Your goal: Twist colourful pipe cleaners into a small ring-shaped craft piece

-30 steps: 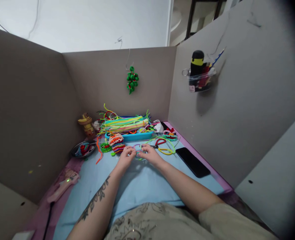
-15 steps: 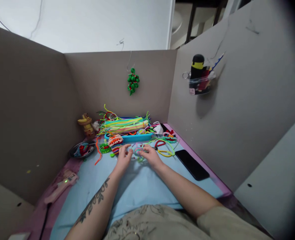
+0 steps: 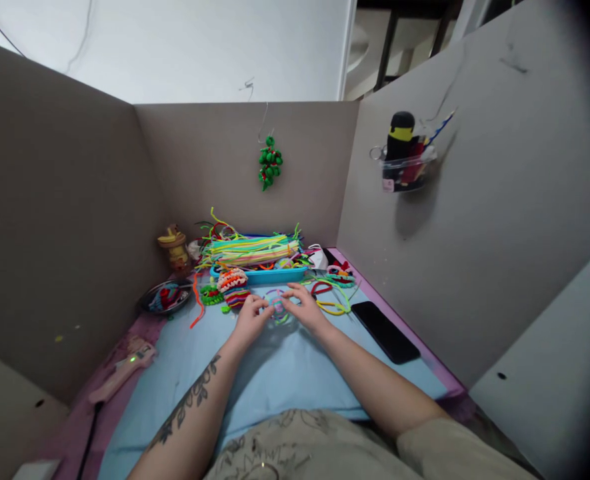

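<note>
"Where is the piece now?"

"The pastel looped piece is just in front of the blue tray, between the two hands. Whether it is raised off the cloth, I can't tell."

"And what just changed?"

"The left hand. Half a second ago its fingers stood apart; now thumb and forefinger have drawn narrow and seem to pinch the piece's near-left edge. The right hand has gone the other way: its fingers are spread wider, the forefinger reaching toward the tray, the thumb at the piece's right side."

"So what does that mean for the work?"

"My reading is that the left now steadies the piece, leaving the right freer to adjust it (how firmly either one presses is too small to see)."

"Anything else close by?"

"A striped piece lies before the tray's left end, beside the left hand. Past the tray's right end are a yellow loop and, nearer the person, a phone."
</note>
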Demonstrator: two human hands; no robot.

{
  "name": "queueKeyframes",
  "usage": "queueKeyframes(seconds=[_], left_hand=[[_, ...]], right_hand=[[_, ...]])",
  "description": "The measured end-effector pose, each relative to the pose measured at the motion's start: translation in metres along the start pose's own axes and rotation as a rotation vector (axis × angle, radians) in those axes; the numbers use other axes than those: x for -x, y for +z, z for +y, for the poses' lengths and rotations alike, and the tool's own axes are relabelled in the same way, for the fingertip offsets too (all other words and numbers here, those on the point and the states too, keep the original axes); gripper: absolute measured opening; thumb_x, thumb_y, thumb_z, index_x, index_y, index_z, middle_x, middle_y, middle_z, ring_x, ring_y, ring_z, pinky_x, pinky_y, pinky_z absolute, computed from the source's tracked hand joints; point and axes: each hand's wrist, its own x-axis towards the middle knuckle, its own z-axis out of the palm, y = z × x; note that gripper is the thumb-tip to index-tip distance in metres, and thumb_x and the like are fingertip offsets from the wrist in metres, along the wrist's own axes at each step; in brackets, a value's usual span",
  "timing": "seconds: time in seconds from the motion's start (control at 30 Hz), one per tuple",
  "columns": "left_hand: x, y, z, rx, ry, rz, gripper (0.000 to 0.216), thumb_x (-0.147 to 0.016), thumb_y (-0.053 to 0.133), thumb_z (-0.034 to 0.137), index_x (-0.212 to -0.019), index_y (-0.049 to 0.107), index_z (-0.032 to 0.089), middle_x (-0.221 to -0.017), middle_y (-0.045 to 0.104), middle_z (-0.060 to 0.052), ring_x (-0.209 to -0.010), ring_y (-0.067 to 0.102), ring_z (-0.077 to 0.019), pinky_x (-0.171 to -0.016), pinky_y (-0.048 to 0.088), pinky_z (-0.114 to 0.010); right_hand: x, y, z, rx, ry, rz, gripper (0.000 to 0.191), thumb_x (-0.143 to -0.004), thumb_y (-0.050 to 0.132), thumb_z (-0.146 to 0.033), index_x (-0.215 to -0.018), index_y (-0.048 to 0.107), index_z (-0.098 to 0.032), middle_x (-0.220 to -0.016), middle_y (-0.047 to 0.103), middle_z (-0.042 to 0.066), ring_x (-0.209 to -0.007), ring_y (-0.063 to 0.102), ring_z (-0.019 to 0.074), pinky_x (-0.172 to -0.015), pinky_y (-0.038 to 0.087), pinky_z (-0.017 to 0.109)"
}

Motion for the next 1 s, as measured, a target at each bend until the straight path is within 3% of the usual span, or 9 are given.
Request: queueKeyframes(seconds=[0.1,0.3,0.6,0.73,0.9,1.0], left_hand=[[0.001,0.002,-0.001,-0.012,0.027,-0.04,0.018,-0.07,0.061,0.036,-0.069,0.065,0.019,-0.078,0.047,-0.002,-0.068,0.046,-0.0142,-0.062,0.038,-0.027],[0.003,0.005,-0.004,0.015,0.056,-0.032,0.016,-0.073,0.057,0.032,-0.065,0.059,0.018,-0.072,0.046,-0.001,-0.067,0.045,-0.0138,-0.062,0.037,-0.025],[0.003,0.005,0.0,0.257,-0.043,-0.139,0.026,-0.071,0.059,0.037,-0.058,0.053,0.015,-0.071,0.046,0.0,-0.067,0.043,-0.0123,-0.063,0.035,-0.024],[0.002,0.005,-0.001,0.329,-0.103,-0.127,0.027,-0.068,0.063,0.039,-0.062,0.057,0.014,-0.069,0.049,0.0,-0.064,0.044,-0.0115,-0.061,0.035,-0.023],[0.001,0.007,0.001,0.367,-0.201,0.043,0.035,-0.066,0.065,0.043,-0.087,0.061,0.015,-0.073,0.056,-0.001,-0.064,0.048,-0.0117,-0.061,0.037,-0.023],[0.004,0.009,0.004,0.352,-0.224,0.052,0.033,-0.064,0.066,0.045,-0.076,0.061,0.014,-0.066,0.054,0.0,-0.058,0.045,-0.0101,-0.057,0.035,-0.022]], right_hand=[[0.0,-0.003,-0.001,-0.006,0.025,-0.137,0.02,-0.065,0.066,-0.038,-0.066,0.062,-0.018,-0.118,0.05,0.01,-0.116,0.042,0.0249,-0.1,0.025,0.038],[0.004,0.004,0.001,-0.01,0.027,-0.185,0.023,-0.065,0.066,-0.04,-0.065,0.062,-0.018,-0.119,0.05,0.01,-0.116,0.042,0.025,-0.1,0.025,0.04],[0.007,0.001,-0.013,-0.001,-0.102,-0.257,0.014,-0.071,0.06,-0.031,-0.068,0.063,-0.017,-0.125,0.046,0.009,-0.113,0.044,0.0221,-0.097,0.029,0.036],[0.008,0.004,-0.013,-0.01,-0.079,-0.187,0.017,-0.069,0.063,-0.033,-0.063,0.062,-0.017,-0.12,0.048,0.009,-0.114,0.042,0.0232,-0.097,0.028,0.036],[0.004,0.009,-0.008,-0.171,0.061,0.004,0.022,-0.065,0.067,-0.04,-0.063,0.064,-0.018,-0.101,0.057,0.006,-0.104,0.049,0.0229,-0.094,0.029,0.036],[0.002,0.011,-0.005,-0.325,0.119,0.028,0.026,-0.063,0.067,-0.043,-0.063,0.063,-0.018,-0.081,0.061,0.003,-0.09,0.053,0.0205,-0.084,0.035,0.033]])
